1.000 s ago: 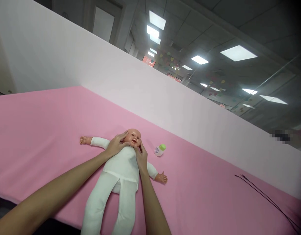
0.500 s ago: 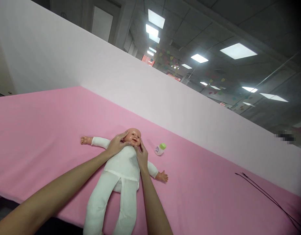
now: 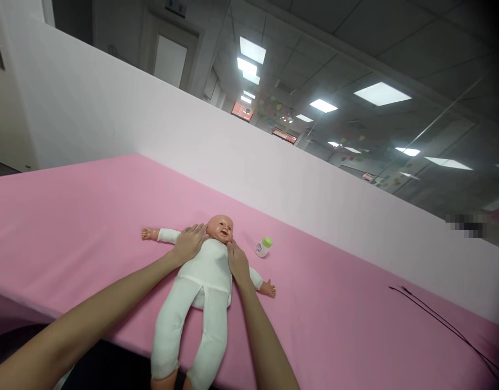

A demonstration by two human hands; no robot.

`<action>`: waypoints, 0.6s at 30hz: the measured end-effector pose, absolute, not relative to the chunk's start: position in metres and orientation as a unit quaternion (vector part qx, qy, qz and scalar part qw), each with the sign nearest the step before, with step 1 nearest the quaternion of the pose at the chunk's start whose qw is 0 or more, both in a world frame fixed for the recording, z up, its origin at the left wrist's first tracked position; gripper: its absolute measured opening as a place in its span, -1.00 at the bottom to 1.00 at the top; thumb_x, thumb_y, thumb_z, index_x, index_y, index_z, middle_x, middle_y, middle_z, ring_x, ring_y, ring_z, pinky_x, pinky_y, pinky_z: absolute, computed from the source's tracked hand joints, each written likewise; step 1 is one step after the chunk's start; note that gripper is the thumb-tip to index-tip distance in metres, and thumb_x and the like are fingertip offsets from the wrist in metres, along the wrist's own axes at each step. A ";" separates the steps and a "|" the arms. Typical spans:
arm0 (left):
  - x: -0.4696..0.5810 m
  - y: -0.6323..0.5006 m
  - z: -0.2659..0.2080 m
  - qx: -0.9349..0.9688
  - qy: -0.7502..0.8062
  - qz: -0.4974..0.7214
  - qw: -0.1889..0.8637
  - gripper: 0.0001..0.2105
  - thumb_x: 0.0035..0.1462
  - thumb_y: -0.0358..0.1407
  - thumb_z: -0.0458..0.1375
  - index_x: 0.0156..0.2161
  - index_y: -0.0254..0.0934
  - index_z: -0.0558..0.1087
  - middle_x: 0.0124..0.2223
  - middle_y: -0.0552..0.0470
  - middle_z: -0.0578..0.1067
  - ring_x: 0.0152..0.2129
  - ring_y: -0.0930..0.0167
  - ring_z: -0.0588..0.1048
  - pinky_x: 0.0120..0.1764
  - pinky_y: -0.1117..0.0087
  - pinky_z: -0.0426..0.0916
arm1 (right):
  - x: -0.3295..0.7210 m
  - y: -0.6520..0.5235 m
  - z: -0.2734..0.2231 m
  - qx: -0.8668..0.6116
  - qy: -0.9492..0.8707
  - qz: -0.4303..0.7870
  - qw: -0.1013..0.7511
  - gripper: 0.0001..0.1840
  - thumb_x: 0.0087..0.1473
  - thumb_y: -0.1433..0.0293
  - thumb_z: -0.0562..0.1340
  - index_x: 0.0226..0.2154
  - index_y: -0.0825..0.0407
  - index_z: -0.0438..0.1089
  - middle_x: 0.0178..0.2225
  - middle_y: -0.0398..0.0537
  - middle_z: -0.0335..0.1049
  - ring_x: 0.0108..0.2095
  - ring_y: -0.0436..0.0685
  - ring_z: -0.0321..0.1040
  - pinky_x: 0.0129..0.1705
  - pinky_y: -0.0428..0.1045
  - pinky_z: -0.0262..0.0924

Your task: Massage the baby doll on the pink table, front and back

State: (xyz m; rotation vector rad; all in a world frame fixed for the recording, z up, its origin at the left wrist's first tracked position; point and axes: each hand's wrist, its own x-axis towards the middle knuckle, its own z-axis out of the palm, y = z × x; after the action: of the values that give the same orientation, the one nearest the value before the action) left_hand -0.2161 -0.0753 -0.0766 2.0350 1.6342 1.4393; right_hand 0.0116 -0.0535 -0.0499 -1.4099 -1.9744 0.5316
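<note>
A baby doll [image 3: 207, 268] in white clothes lies on its back, its arms spread and its bare head toward the wall. My left hand [image 3: 190, 242] rests flat on the doll's shoulder at the left of the picture, fingers stretched toward its neck. On the opposite shoulder lies my right hand [image 3: 238, 262], its fingers extended up to the side of the neck. Neither hand is wrapped round anything. Just right of the doll's head stands a small bottle [image 3: 263, 247] with a green cap and a printed label.
Pink cloth [image 3: 334, 303] covers the table under the doll. A low white wall [image 3: 274, 179] runs along the far side. Thin black cables [image 3: 440, 319] lie at the right. A door [image 3: 8, 103] shows at the far left.
Both hands have slid down from the sides of the doll's head and cheeks to its shoulders, and the fingers have flattened. The camera view has shifted slightly.
</note>
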 end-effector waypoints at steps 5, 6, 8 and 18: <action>-0.257 -0.102 -0.090 0.700 0.573 0.425 -0.004 -0.57 0.30 0.04 0.06 0.05 -0.15 0.56 0.27 -0.26 0.45 0.33 -0.09 0.22 0.36 -0.18 -0.09 | 0.047 -0.071 -0.046 -0.560 -0.794 0.098 0.215 -0.61 0.36 0.15 0.10 -0.14 -0.01 0.56 -0.03 0.23 0.58 0.16 0.35 0.37 0.25 0.21 0.07; -0.265 -0.107 -0.091 0.703 0.580 0.412 -0.017 -0.57 0.31 0.03 0.04 0.08 -0.14 0.55 0.30 -0.25 0.42 0.34 -0.10 0.20 0.36 -0.20 -0.12 | 0.056 -0.074 -0.044 -0.562 -0.796 0.087 0.206 -0.66 0.35 0.19 0.12 -0.15 -0.01 0.56 -0.02 0.23 0.57 0.20 0.36 0.32 0.28 0.24 0.02; -0.285 -0.114 -0.090 0.701 0.605 0.377 -0.036 -0.56 0.33 0.00 0.01 0.14 -0.13 0.52 0.35 -0.24 0.36 0.36 -0.10 0.16 0.35 -0.23 -0.13 | 0.077 -0.080 -0.038 -0.568 -0.801 0.059 0.179 -0.71 0.32 0.28 0.13 -0.14 -0.02 0.56 0.03 0.24 0.54 0.27 0.39 0.23 0.30 0.29 -0.06; -0.385 -0.140 -0.067 0.701 0.652 0.259 0.124 -0.59 0.15 0.08 0.13 -0.08 -0.14 0.58 0.09 -0.15 0.57 0.03 0.04 0.50 -0.03 0.15 0.40 | 0.170 -0.096 -0.029 -0.704 -0.685 0.129 0.132 -0.52 0.14 -0.07 0.18 -0.53 -0.05 0.35 -0.40 0.07 0.51 -0.32 0.28 0.45 -0.18 0.12 0.26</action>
State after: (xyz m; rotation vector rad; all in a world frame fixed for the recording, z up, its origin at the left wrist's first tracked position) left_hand -0.3851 -0.1398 -0.0667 2.0451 1.9017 0.7562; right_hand 0.1699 -0.0957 -0.0289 -2.0443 -1.9889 0.3746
